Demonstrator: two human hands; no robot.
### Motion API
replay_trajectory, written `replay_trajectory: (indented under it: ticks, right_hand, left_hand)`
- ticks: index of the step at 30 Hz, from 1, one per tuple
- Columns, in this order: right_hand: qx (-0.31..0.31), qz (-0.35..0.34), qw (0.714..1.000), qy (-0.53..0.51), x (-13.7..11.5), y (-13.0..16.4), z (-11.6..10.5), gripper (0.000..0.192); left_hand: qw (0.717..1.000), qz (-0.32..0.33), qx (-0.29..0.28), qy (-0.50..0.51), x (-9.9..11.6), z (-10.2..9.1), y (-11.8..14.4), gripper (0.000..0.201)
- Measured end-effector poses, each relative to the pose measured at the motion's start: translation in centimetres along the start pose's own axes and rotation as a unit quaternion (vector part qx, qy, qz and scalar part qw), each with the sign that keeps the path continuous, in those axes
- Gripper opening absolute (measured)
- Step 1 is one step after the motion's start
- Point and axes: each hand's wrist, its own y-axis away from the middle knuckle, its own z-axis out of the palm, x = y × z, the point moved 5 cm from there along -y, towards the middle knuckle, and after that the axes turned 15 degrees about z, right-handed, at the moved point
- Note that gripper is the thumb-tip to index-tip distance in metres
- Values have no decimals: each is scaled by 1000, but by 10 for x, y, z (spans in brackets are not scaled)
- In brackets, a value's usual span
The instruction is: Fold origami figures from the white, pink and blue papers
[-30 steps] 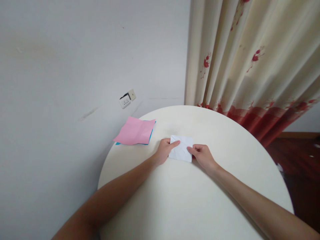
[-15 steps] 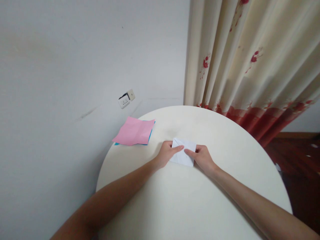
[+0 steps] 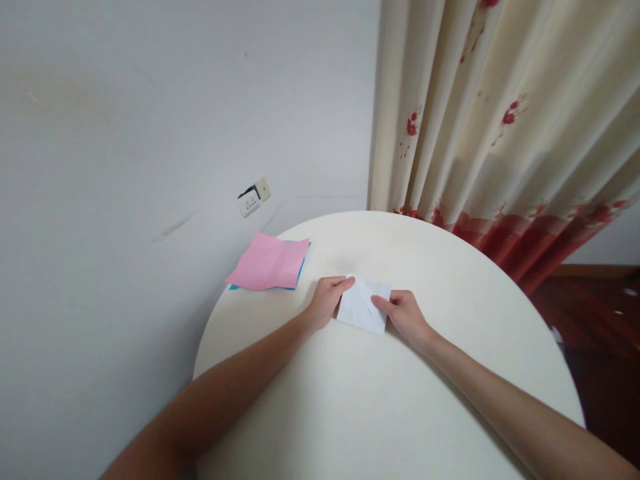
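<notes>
A folded white sheet of paper (image 3: 361, 313), roughly square with a slanting crease or edge on its face, is held between both hands over the round white table (image 3: 370, 407). My left hand (image 3: 327, 300) pinches its upper left corner, thumb on top and fingers underneath. On the right edge, my right hand (image 3: 404, 315) grips the paper with its thumb lying on the face. The fingers behind the paper are partly hidden.
Pink paper (image 3: 270, 261) lies over blue paper (image 3: 303, 265) at the table's left rear edge. A wall socket (image 3: 248, 202) is behind it on the wall. Beyond the table at right hangs a cream and red curtain (image 3: 480, 133).
My left thumb has slid from the middle of the paper up to its upper left corner. The paper has shifted slightly left; my right hand has hardly moved.
</notes>
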Motion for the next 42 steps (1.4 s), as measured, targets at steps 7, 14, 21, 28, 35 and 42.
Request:
replay_trajectory:
  ticks: [7,14,21,28,35,42]
  right_hand:
    - [-27,10,999,27,4,-2,0,42]
    - [-15,-33,997,74,-3,2,-3,51]
    - [-64,1,996,-68,-13,9,-3,51]
    - [-57,42,997,30,-5,6,2,35]
    - [47,42,995,-75,-8,5,-12,36]
    - [97,25,989,-111,-4,1,-21,38]
  left_hand:
    - [1000,10,24,14,6,0,0,37]
    - [997,31,76,13,10,-8,-4,36]
    - [996,37,-5,-76,7,-3,-1,42]
    - [987,30,-93,-124,8,12,7,40]
    - [989,82,-106,-66,12,15,3,43]
    - [976,139,-103,-131,5,12,1,40]
